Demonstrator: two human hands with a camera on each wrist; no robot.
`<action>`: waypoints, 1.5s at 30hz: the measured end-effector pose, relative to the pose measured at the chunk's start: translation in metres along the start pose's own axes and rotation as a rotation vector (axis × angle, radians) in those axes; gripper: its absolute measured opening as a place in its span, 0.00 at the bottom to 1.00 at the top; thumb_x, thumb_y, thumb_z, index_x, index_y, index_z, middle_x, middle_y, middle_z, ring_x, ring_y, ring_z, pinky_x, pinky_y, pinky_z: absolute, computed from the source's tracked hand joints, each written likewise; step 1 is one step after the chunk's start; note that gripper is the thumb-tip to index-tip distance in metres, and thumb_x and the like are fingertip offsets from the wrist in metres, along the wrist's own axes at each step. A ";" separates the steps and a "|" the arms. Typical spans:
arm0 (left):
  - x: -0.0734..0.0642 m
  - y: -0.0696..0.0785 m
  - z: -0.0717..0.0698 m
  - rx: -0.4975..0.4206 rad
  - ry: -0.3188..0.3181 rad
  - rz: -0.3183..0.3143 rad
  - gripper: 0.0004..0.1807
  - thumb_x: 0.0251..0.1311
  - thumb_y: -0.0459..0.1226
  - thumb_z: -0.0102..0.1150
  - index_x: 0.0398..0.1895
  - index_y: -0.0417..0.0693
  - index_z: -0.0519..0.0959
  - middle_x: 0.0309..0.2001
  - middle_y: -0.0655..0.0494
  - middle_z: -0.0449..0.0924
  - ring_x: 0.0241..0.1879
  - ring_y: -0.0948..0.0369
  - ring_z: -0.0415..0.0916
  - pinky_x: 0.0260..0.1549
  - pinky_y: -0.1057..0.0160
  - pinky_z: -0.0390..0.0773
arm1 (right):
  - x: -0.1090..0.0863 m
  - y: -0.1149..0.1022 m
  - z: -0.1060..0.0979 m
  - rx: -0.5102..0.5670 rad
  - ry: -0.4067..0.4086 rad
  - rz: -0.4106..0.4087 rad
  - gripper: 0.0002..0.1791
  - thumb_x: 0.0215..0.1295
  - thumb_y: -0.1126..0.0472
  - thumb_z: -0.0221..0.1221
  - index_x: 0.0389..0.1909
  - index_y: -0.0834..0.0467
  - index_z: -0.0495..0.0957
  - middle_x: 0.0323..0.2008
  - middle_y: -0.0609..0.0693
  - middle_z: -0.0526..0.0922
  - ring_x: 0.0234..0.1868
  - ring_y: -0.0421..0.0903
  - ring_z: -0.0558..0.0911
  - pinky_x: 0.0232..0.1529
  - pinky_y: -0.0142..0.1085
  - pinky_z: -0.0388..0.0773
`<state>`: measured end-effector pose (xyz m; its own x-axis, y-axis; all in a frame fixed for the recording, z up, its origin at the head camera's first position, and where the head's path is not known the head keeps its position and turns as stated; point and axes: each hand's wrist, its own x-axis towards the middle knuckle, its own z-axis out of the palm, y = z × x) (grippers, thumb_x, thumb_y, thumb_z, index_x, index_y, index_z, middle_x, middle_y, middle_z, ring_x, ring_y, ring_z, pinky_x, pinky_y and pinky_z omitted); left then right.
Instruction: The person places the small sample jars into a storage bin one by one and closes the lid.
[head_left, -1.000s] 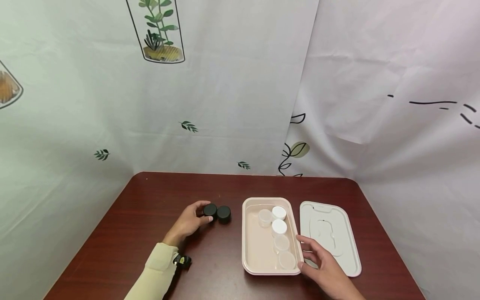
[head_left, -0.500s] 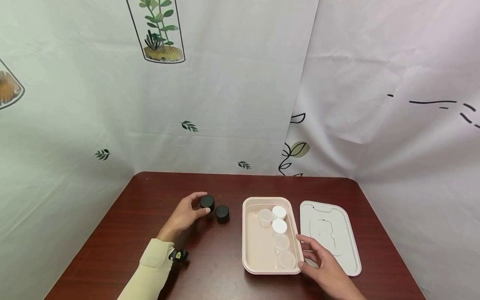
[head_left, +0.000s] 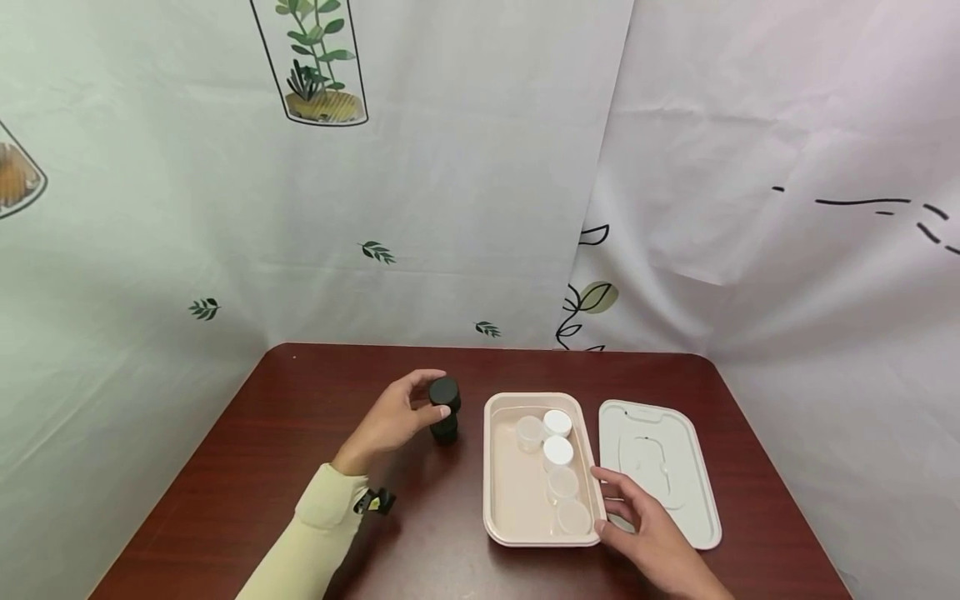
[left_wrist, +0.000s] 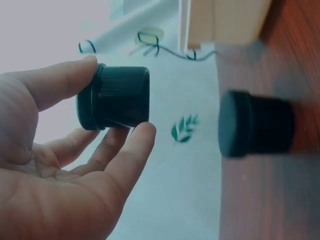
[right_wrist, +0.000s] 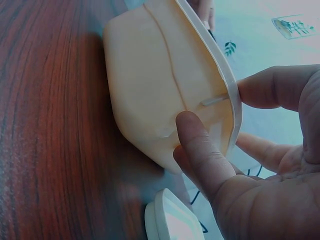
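My left hand (head_left: 396, 417) holds a small black lidded jar (head_left: 444, 393) between thumb and fingers, lid up, raised off the table. A second black jar (left_wrist: 257, 124) stands upright on the table below it; in the left wrist view a gap shows between the two. My right hand (head_left: 647, 527) grips the right rim of a pale pink plastic box (head_left: 517, 508), with fingertips (right_wrist: 190, 125) against its outer wall under the rim. Inside the box are two white-lidded jars (head_left: 557, 452) and several clear, translucent ones (head_left: 573, 517), grouped toward its right side.
The box's white lid (head_left: 663, 467) lies flat on the table to the right of the box. The dark red-brown table (head_left: 315, 392) ends at a white patterned cloth (head_left: 465, 208) behind and at both sides.
My left hand lifted one black jar from beside the other, drew it left, then brought it back right to above the second jar. The right hand stayed at the box.
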<state>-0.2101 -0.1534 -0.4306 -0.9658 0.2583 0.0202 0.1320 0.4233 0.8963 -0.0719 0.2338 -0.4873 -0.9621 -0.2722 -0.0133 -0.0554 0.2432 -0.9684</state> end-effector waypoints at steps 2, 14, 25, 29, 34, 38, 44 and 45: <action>0.001 0.007 0.005 0.004 -0.021 0.022 0.31 0.66 0.38 0.72 0.72 0.55 0.74 0.68 0.51 0.79 0.66 0.48 0.80 0.61 0.49 0.82 | 0.000 0.000 0.000 0.000 0.000 0.003 0.37 0.69 0.67 0.67 0.76 0.63 0.65 0.62 0.69 0.77 0.58 0.37 0.85 0.51 0.31 0.84; 0.010 0.033 0.035 0.085 -0.150 0.181 0.30 0.63 0.37 0.74 0.68 0.48 0.77 0.57 0.54 0.84 0.59 0.54 0.83 0.59 0.51 0.83 | 0.001 0.001 0.000 -0.002 0.005 -0.005 0.37 0.68 0.67 0.67 0.76 0.63 0.66 0.61 0.68 0.78 0.58 0.37 0.85 0.51 0.30 0.84; 0.012 0.049 0.075 0.194 -0.290 0.205 0.28 0.59 0.35 0.77 0.62 0.47 0.79 0.53 0.54 0.86 0.53 0.59 0.84 0.50 0.65 0.85 | 0.000 0.001 0.001 0.012 0.014 0.012 0.37 0.67 0.68 0.67 0.76 0.64 0.66 0.62 0.69 0.78 0.58 0.39 0.85 0.51 0.31 0.84; 0.012 0.051 0.086 0.245 -0.327 0.220 0.26 0.58 0.35 0.78 0.60 0.46 0.80 0.52 0.54 0.86 0.52 0.59 0.85 0.52 0.67 0.84 | 0.000 0.001 0.000 0.015 0.008 0.000 0.37 0.68 0.69 0.67 0.76 0.65 0.65 0.62 0.70 0.78 0.58 0.38 0.85 0.51 0.31 0.84; 0.014 0.051 0.097 0.316 -0.331 0.257 0.25 0.56 0.35 0.79 0.56 0.46 0.81 0.51 0.54 0.86 0.51 0.60 0.85 0.54 0.64 0.83 | 0.000 0.001 0.000 0.016 0.004 -0.003 0.37 0.68 0.69 0.66 0.76 0.65 0.65 0.62 0.70 0.77 0.58 0.38 0.85 0.51 0.31 0.84; 0.016 0.053 0.102 0.342 -0.336 0.264 0.25 0.54 0.34 0.80 0.54 0.44 0.81 0.50 0.52 0.86 0.50 0.60 0.85 0.53 0.63 0.83 | 0.000 0.001 0.000 0.016 0.005 0.006 0.37 0.68 0.68 0.67 0.76 0.64 0.65 0.62 0.69 0.77 0.58 0.38 0.85 0.51 0.31 0.84; 0.018 0.053 0.110 0.410 -0.340 0.237 0.24 0.52 0.35 0.81 0.51 0.45 0.81 0.47 0.53 0.87 0.46 0.61 0.83 0.49 0.67 0.79 | 0.000 0.001 0.000 0.006 0.006 -0.001 0.37 0.68 0.68 0.67 0.76 0.64 0.65 0.61 0.69 0.77 0.59 0.39 0.85 0.51 0.30 0.84; 0.019 0.053 0.111 0.422 -0.342 0.229 0.24 0.52 0.35 0.81 0.51 0.46 0.81 0.47 0.53 0.87 0.46 0.62 0.82 0.48 0.68 0.79 | 0.000 0.001 0.000 0.006 0.005 -0.003 0.37 0.68 0.68 0.67 0.76 0.64 0.65 0.61 0.69 0.77 0.58 0.39 0.85 0.51 0.30 0.84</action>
<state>-0.1964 -0.0298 -0.4323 -0.7848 0.6196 -0.0141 0.4738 0.6145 0.6309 -0.0720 0.2342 -0.4884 -0.9633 -0.2682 -0.0092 -0.0566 0.2366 -0.9700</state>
